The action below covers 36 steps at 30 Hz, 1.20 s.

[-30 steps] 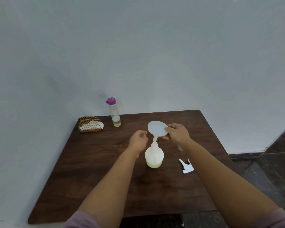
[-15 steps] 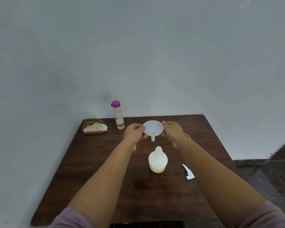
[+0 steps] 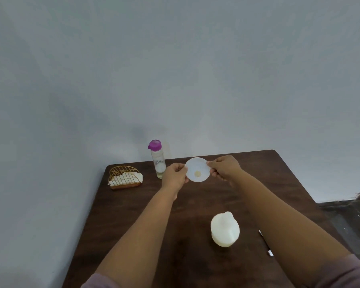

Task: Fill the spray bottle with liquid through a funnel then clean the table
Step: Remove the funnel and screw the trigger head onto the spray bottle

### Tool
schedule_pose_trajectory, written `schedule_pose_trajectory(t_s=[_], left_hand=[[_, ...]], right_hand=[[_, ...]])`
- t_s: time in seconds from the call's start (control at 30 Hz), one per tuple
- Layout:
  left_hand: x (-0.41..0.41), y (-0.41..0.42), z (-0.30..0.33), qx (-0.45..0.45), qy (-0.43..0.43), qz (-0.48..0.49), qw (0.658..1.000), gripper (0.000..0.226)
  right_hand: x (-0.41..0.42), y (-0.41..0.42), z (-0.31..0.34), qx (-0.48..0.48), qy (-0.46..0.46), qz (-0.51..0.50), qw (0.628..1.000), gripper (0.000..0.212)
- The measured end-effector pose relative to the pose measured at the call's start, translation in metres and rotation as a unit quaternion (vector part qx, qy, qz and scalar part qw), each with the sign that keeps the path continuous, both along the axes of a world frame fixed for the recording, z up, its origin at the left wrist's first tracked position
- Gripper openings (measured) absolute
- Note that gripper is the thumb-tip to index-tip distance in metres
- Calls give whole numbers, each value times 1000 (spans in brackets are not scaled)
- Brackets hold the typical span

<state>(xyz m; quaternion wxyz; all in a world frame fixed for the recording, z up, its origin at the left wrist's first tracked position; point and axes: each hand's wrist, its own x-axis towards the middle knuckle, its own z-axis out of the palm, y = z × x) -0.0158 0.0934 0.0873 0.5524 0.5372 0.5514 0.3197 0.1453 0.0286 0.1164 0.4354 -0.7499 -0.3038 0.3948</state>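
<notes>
A white funnel (image 3: 196, 169) is held up over the far half of the dark wooden table (image 3: 133, 215), its wide mouth facing me and a little yellowish liquid at its centre. My left hand (image 3: 173, 176) pinches its left rim and my right hand (image 3: 223, 167) pinches its right rim. The round white spray bottle (image 3: 224, 229), without its head and with pale yellow liquid inside, stands on the table nearer to me, well apart from the funnel. The white spray head (image 3: 265, 243) lies to the bottle's right, mostly hidden by my right forearm.
A clear bottle with a purple cap (image 3: 157, 159) stands at the table's far edge by the wall. A gold wire holder with white napkins (image 3: 125, 178) sits at the far left corner. Dark floor (image 3: 349, 208) lies to the right of the table.
The funnel has been lifted out of the spray bottle's neck and carried away from it. My left hand has joined the right on its rim, and its mouth has tilted toward me.
</notes>
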Motion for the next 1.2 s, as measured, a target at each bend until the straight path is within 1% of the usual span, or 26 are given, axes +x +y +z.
schedule_pose_trajectory(t_s=[0.07,0.17,0.3,0.37,0.4,0.43,0.47,0.5,0.53,0.6,0.67,0.7,0.73,0.8,0.87,0.93,1.0,1.07,1.2], left_hand=[[1,12,-4,-21,-7,-12,1000,21],[7,27,-13,-56,-21,-23,998,21],[18,47,-38,-87,-37,-13,995,22],[24,54,-52,-92,-45,1,995,19],[27,57,-57,-94,-55,11,994,15],[30,60,-62,-93,-65,17,993,16],[33,63,-66,-86,-74,16,993,23],[35,68,-69,-80,-76,10,994,33],[37,72,-73,-73,-75,1,995,44],[39,84,-82,-62,-54,-28,996,61],[43,100,-93,-41,-3,-53,998,70],[46,109,-100,-24,26,-57,998,69],[48,116,-104,-5,47,-56,997,62],[54,129,-108,30,79,-56,995,47],[60,138,-112,66,124,-81,987,39],[67,145,-120,96,176,-111,973,39],[73,148,-126,105,201,-144,963,41],[75,148,-136,89,203,-182,958,41],[77,147,-151,80,222,-220,946,46]], right_hand=[[-1,14,-6,0,-16,-4,1000,28],[2,35,-17,11,-9,-21,1000,32],[4,63,-34,16,-17,-34,999,34],[4,75,-47,23,0,-43,999,28],[5,81,-55,21,8,-42,999,23],[7,87,-62,15,20,-42,999,17],[10,94,-69,7,41,-44,998,12],[14,102,-76,0,71,-47,996,13],[18,109,-82,-2,106,-50,993,20],[24,122,-93,4,163,-34,986,36],[28,133,-104,-4,201,16,979,49],[31,138,-111,-18,208,44,977,49],[33,143,-119,-35,204,66,976,45],[35,149,-133,-66,187,89,976,40],[38,155,-149,-77,170,85,979,41],[41,161,-162,-73,125,78,986,42],[44,166,-168,-80,20,89,993,46],[47,166,-172,-112,-72,111,985,55],[52,164,-180,-139,-140,148,969,61]])
